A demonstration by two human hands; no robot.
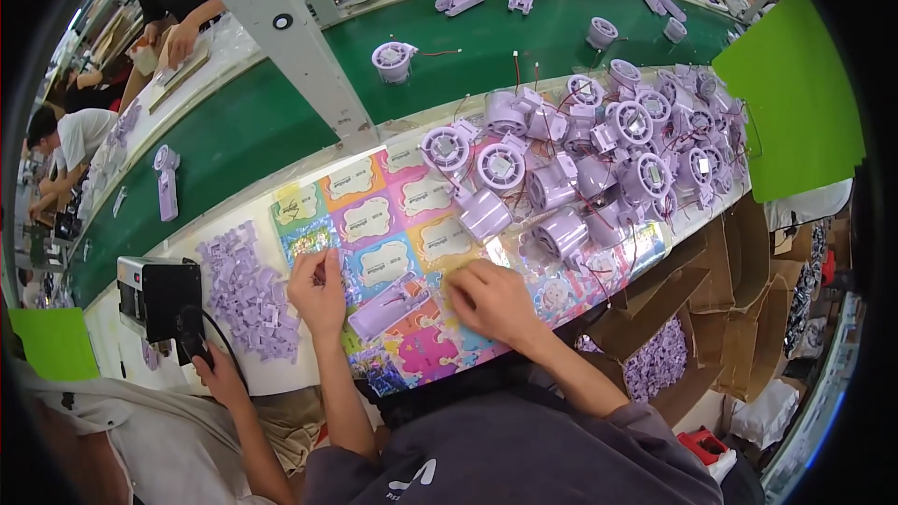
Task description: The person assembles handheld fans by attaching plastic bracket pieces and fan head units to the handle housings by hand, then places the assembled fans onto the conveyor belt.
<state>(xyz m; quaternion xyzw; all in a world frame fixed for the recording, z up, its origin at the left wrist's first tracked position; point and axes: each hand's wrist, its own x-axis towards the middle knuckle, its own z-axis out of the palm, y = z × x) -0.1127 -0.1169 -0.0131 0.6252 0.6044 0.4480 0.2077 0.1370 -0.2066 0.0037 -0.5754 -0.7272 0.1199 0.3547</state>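
Between my two hands a lilac plastic handle shell (382, 310) lies on a colourful patterned sheet (432, 352). My left hand (319, 292) is just left of the shell, its fingers pinched together; whatever they hold is too small to make out. To the right of the shell, my right hand (493, 301) rests low over the sheet with its fingers curled under. Its fingertips are hidden, so I cannot see what is in them. Beyond my right hand lies a heap of round lilac fan housings (561, 232), several with thin red wires.
Left of my left hand is a pile of small lilac parts (245, 295), beside a black-and-silver box device (159, 295). A co-worker's hand (223, 376) grips a black tool there. A green conveyor belt (271, 122) crosses behind a metal post (290, 37). Cardboard boxes (730, 290) stand at right.
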